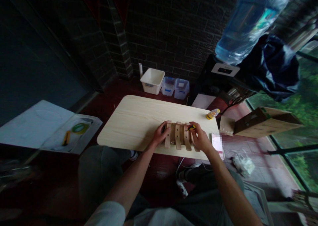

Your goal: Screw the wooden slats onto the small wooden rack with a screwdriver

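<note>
A small wooden slatted piece (178,138) lies near the front edge of the pale wood-grain table (134,115), its curved slats showing dark screw or hole spots. My left hand (161,133) grips its left end, with fingers around the outer slat. At the right end, my right hand (200,138) is closed on a short yellow-and-black screwdriver (191,127), whose tip points toward a slat. My palm and fingers hide part of the handle. Whether the tip touches a screw is too small to tell.
A yellow-capped clear bottle (213,114) lies at the table's right end, near a pink-white booklet (217,142). Left of the table, an open white case (86,133) holds a yellow tool. Storage bins (152,82), a water dispenser (225,69) and a cardboard box (263,123) stand around.
</note>
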`<state>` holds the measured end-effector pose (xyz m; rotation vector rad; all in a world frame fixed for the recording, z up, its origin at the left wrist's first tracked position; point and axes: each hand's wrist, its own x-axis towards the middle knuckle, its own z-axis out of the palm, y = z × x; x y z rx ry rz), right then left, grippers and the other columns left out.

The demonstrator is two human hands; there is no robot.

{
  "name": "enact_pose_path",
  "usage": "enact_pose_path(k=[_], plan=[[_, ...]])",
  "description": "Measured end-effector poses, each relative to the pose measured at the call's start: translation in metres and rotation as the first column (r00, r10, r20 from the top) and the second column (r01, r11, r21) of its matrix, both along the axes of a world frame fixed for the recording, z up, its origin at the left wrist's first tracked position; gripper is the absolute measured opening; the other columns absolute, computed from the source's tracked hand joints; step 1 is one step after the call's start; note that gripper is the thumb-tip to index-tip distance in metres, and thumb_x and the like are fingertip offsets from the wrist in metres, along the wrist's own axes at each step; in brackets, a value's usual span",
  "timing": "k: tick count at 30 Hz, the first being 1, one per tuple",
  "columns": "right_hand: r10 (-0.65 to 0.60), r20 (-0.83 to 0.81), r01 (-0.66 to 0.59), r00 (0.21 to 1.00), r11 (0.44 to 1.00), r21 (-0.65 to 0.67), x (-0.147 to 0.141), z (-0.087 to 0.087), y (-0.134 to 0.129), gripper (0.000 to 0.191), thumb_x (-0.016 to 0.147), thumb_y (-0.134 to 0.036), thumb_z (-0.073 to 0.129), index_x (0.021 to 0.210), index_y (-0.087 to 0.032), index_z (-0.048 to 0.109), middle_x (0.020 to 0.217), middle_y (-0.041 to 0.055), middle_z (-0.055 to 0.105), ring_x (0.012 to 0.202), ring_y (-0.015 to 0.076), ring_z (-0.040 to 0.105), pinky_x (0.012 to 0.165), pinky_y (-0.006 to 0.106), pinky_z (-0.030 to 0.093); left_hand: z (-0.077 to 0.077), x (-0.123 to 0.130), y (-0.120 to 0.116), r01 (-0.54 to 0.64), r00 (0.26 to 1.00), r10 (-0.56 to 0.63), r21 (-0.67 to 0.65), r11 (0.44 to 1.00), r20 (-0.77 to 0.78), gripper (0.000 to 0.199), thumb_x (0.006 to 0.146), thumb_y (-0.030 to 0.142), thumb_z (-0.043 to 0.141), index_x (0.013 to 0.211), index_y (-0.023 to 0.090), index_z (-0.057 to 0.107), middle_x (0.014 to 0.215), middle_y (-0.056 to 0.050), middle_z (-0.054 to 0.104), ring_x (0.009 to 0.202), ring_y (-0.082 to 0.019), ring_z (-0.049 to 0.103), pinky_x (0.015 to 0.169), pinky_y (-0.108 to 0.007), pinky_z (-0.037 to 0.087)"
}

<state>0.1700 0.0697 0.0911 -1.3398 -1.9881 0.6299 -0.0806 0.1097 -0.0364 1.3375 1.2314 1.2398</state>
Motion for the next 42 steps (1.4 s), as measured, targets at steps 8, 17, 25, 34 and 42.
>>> enact_pose_path(k=[8, 17, 25, 34, 42], plan=[[-0.076, -0.045, 0.077, 0.996, 0.997, 0.012, -0.01, 0.001, -0.004, 0.037, 0.099, -0.031, 0.044, 0.135, -0.026, 0.047, 0.122, 0.0083, 0.066, 0.102, 0.0224, 0.069, 0.089, 0.037, 0.054, -0.006, 0.0, 0.002, 0.012, 1.0, -0.012, 0.008, 1.0, -0.006, 0.058, 0.087, 0.047, 0.063, 0.139, 0.023, 0.053, 0.137, -0.008, 0.063, 0.125, -0.026, 0.059, 0.111, -0.042, 0.046], [-0.149, -0.063, 0.153, 0.987, 0.987, 0.055, -0.016, -0.001, 0.0, 0.036, 0.097, -0.035, 0.048, 0.131, -0.024, 0.05, 0.11, 0.0087, 0.069, 0.092, 0.0223, 0.069, 0.085, 0.037, 0.054, -0.004, 0.002, 0.0, 0.005, 1.0, -0.005, -0.003, 1.0, 0.006, 0.058, 0.085, 0.048, 0.064, 0.137, 0.024, 0.054, 0.133, -0.008, 0.065, 0.121, -0.026, 0.062, 0.107, -0.041, 0.049], [-0.106, -0.034, 0.107, 0.994, 0.993, 0.048, -0.013, -0.006, -0.008, 0.037, 0.098, -0.032, 0.042, 0.133, -0.023, 0.045, 0.111, 0.0102, 0.069, 0.093, 0.0237, 0.071, 0.08, 0.036, 0.055, -0.003, -0.001, -0.002, -0.002, 1.0, 0.002, 0.009, 1.0, -0.001, 0.059, 0.085, 0.047, 0.065, 0.138, 0.024, 0.054, 0.136, -0.008, 0.063, 0.125, -0.026, 0.06, 0.111, -0.044, 0.046], [-0.244, -0.043, 0.248, 0.969, 0.961, 0.126, -0.029, -0.015, -0.001, 0.033, 0.096, -0.038, 0.047, 0.124, -0.021, 0.051, 0.097, 0.0082, 0.068, 0.082, 0.0211, 0.067, 0.076, 0.034, 0.054, -0.006, 0.0, -0.002, -0.001, 1.0, 0.001, 0.01, 1.0, -0.003, 0.057, 0.086, 0.048, 0.063, 0.137, 0.025, 0.054, 0.138, -0.007, 0.061, 0.126, -0.025, 0.059, 0.112, -0.045, 0.044], [-0.198, -0.033, 0.201, 0.98, 0.965, 0.168, -0.023, -0.002, -0.009, 0.043, 0.099, -0.038, 0.045, 0.139, -0.022, 0.049, 0.119, 0.0121, 0.066, 0.094, 0.0227, 0.068, 0.087, 0.039, 0.055, -0.001, -0.002, -0.004, 0.003, 1.0, -0.003, 0.01, 1.0, 0.003, 0.057, 0.086, 0.049, 0.064, 0.137, 0.025, 0.054, 0.136, -0.007, 0.063, 0.122, -0.026, 0.062, 0.109, -0.044, 0.048]])
